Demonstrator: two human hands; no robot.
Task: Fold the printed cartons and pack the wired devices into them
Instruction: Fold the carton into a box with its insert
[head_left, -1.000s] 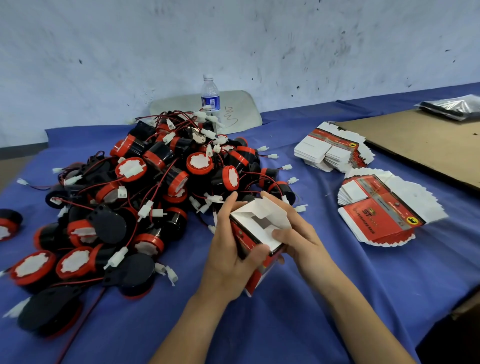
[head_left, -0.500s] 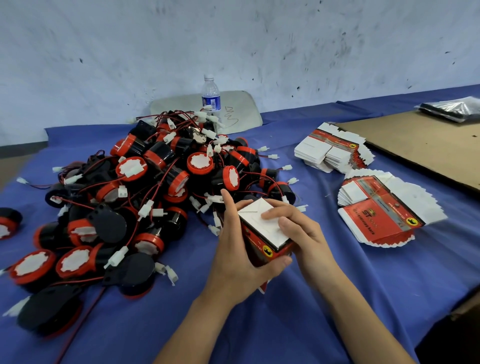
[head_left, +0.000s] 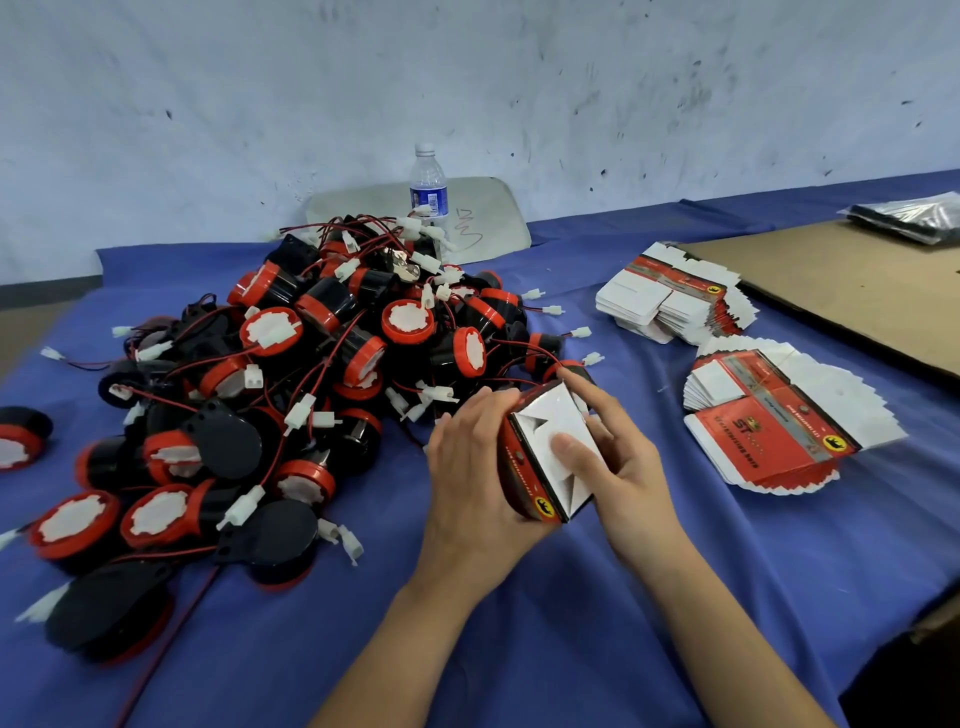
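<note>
Red printed carton (head_left: 522, 470) is held by both hands: left hand (head_left: 467, 483) fingers wrap its side; right hand (head_left: 628, 467) fingers curl round it, thumb pressing its white end.

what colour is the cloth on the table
The cloth is plain blue, seen best in the head view.

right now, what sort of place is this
Likely a small packing workshop: a heap of wired devices on a blue-covered table, stacks of flat cartons, and the left hand and right hand folding a carton.
</note>
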